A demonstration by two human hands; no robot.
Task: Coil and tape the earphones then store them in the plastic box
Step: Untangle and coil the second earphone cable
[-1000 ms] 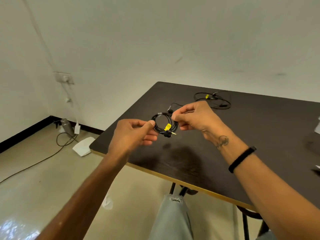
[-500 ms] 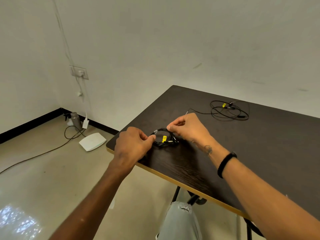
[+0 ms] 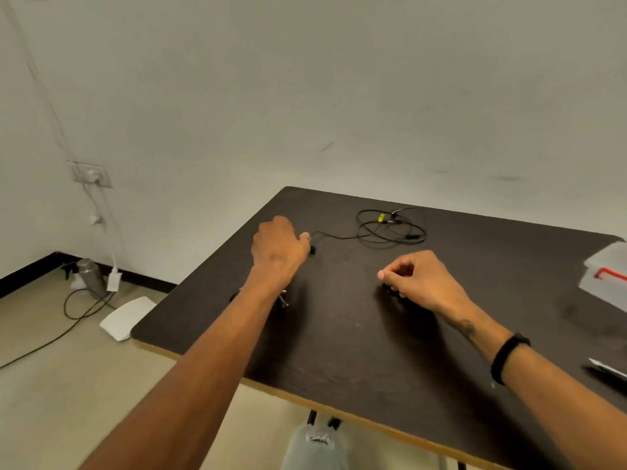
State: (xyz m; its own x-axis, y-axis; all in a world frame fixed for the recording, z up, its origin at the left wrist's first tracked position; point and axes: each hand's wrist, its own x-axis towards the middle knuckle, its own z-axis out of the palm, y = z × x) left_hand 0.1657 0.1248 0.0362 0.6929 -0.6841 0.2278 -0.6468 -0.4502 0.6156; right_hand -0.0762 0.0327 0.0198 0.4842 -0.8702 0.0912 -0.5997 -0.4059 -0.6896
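Our left hand (image 3: 278, 252) reaches toward the desk's (image 3: 339, 351) far left corner, its fingertips at the loose end of the uncoiled earphones (image 3: 390, 228), whose loops lie just beyond, near the far edge; whether this grip pinches the lead we cannot tell, since the fingers are hidden behind the hand. Our right hand (image 3: 420, 283) rests mid-desk with its grip curled; something small and dark shows under the fingers, but we cannot tell what. A coiled set (image 3: 283, 298) lies partly hidden beneath the left forearm, near the left edge. Half a second ago both hands pinched that coil together; now they are well apart. The plastic box (image 3: 604, 276), with a red latch, sits at the right edge. The desk is dark wood-grain; beyond it are a pale wall, a wall socket (image 3: 91, 173) and a cable on the floor (image 3: 81, 303).
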